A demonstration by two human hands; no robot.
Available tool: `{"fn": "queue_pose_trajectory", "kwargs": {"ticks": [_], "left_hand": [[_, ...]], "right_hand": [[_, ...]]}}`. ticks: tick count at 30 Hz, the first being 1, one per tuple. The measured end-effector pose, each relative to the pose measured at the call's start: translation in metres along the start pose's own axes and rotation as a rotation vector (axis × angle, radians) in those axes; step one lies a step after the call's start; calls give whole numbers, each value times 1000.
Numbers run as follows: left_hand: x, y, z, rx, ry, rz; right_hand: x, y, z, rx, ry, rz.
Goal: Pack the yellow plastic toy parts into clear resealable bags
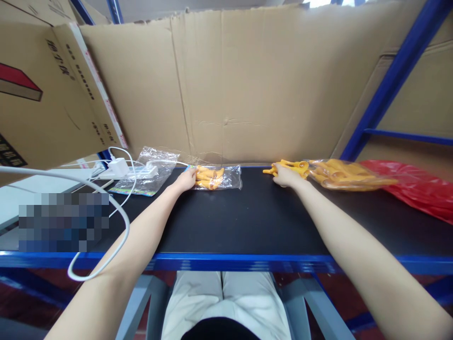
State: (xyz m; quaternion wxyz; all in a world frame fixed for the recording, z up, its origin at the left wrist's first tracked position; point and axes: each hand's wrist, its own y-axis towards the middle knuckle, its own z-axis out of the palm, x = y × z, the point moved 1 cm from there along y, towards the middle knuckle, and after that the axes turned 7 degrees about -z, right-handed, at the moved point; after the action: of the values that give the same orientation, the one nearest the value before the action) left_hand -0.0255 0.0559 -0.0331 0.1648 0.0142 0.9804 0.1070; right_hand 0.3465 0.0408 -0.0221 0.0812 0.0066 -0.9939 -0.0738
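My left hand (187,180) reaches to the back of the black table (244,222) and grips the left end of a small clear bag of orange plastic pieces (216,177). My right hand (285,175) lies further right with its fingers closed on a few loose orange pieces (288,165) at the mouth of a large clear bag full of the same orange pieces (345,174). Both arms stretch far forward over the table.
A cardboard wall (247,80) backs the table. A stack of empty clear bags (152,170) and a white charger with cables (118,167) lie at the back left. A red plastic bag (417,189) sits at the right beside a blue rack post (392,80).
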Motion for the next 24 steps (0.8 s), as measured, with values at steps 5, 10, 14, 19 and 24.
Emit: {"fn": "queue_pose_trajectory", "kwargs": {"ticks": [5, 10, 14, 19, 24], "left_hand": [[-1, -1, -1, 3, -10, 9], [-1, -2, -1, -4, -9, 29], [-2, -3, -2, -2, -13, 37], [-4, -5, -4, -6, -24, 52], [-5, -5, -4, 0, -15, 46]], "right_hand": [[14, -9, -8, 136, 631, 65], [27, -17, -20, 192, 1247, 118], [31, -17, -26, 82, 1530, -23], [36, -15, -24, -185, 1473, -117], [38, -5, -19, -514, 1396, -179]]}}
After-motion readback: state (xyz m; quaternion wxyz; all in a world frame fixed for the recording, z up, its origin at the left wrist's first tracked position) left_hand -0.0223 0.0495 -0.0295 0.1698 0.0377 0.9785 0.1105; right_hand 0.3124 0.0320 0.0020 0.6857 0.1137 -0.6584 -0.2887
